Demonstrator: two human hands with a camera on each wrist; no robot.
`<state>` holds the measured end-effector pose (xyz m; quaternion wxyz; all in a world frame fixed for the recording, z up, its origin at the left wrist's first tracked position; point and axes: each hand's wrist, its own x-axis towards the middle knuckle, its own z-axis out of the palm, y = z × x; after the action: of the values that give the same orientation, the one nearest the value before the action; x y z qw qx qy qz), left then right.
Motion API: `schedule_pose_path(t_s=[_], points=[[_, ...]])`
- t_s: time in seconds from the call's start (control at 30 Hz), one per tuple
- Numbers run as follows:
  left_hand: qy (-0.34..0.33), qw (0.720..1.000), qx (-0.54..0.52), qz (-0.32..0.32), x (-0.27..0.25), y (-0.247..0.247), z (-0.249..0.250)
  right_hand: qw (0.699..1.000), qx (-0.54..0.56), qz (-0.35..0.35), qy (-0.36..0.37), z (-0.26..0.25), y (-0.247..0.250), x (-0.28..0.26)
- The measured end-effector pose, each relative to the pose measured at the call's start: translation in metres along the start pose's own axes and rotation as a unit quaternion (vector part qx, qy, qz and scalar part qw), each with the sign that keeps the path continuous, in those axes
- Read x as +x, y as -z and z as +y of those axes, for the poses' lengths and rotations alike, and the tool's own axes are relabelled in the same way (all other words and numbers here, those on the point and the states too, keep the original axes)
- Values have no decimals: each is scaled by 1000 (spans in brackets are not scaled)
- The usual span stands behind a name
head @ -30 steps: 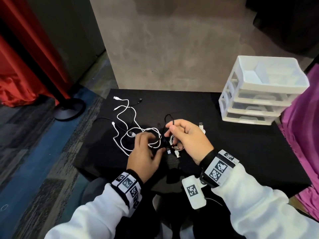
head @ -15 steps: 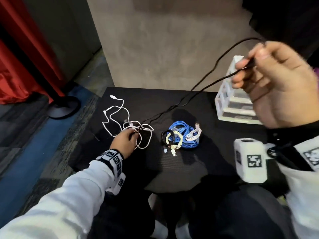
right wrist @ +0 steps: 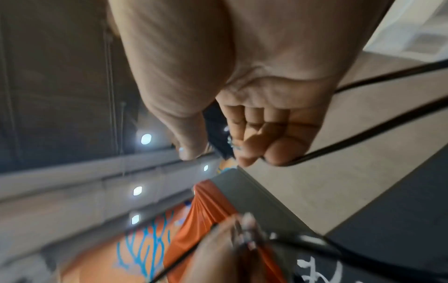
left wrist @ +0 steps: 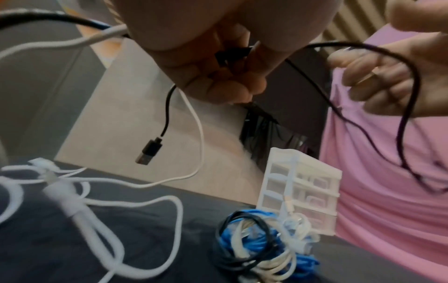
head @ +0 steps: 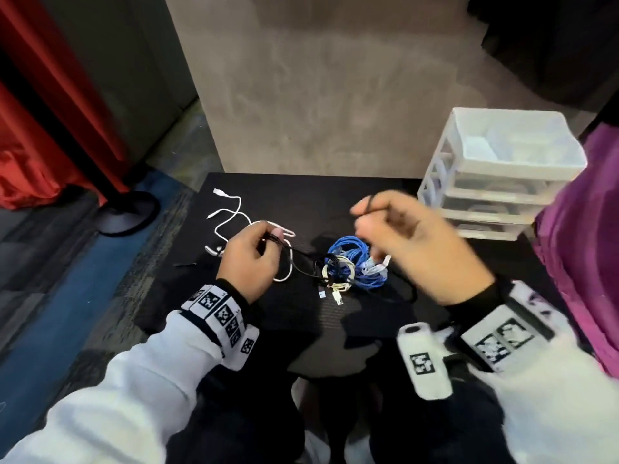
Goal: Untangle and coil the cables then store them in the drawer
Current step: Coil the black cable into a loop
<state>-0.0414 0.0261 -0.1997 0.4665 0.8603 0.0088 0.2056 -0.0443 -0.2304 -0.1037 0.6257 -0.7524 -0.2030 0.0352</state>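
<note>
Both hands (head: 249,262) (head: 418,249) pinch one unlabelled black cable (left wrist: 409,99).

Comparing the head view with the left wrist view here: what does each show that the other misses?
Head view only: both sleeves with their wrist markers, and the red curtain. Left wrist view only: the black cable's USB plug dangling below the left hand. Both show the black cable held in both hands, the right hand, the loose white cable, the blue coil and the drawer unit on the black table.
</note>
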Motion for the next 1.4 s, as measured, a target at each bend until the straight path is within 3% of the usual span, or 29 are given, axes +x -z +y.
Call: schedule_pose_path(t_s=[0.13, 0.2, 0.3, 0.47, 0.53, 0.63, 0.83, 0.93, 1.03, 1.2, 1.3, 1.4], points=[[-68, 997, 0, -28, -7, -11, 27, 967, -241, -71, -47, 25, -45, 3], [-68, 997, -20, -33, -9, -16, 32, 956, -276, -94, -42, 32, -55, 4], [-52, 998, -15, -38, -6, -16, 18, 961, -269, -69, -5, 29, -48, 2], [10, 996, 58, -68, -7, -14, -22, 985, -153, 64, 39, -9, 3, -3], [65, 994, 54, -68, -6, -15, -32, 989, -95, 106, 49, -15, 20, -3], [143, 988, 18, -63, -2, -13, -39, 986, -90, 136, 30, -11, 39, -4], [187, 979, 13, -80, 0, 0, -55, 965, 20, 256, 60, -11, 74, -9], [192, 976, 22, -96, 1, 4, -62, 967, 8, 245, 68, -12, 86, -10], [189, 976, -49, -94, -1, 0, -39, 974, -9, 211, 76, -14, 86, -14], [118, 978, -154, -83, -8, -21, 5, 982, -16, 175, 73, -18, 80, -19], [40, 980, -155, -122, -18, -37, 31, 986, -6, 149, 68, -19, 75, -20], [46, 963, -184, -190, -29, -55, 51, 989, 2, 136, 65, -20, 72, -20]])
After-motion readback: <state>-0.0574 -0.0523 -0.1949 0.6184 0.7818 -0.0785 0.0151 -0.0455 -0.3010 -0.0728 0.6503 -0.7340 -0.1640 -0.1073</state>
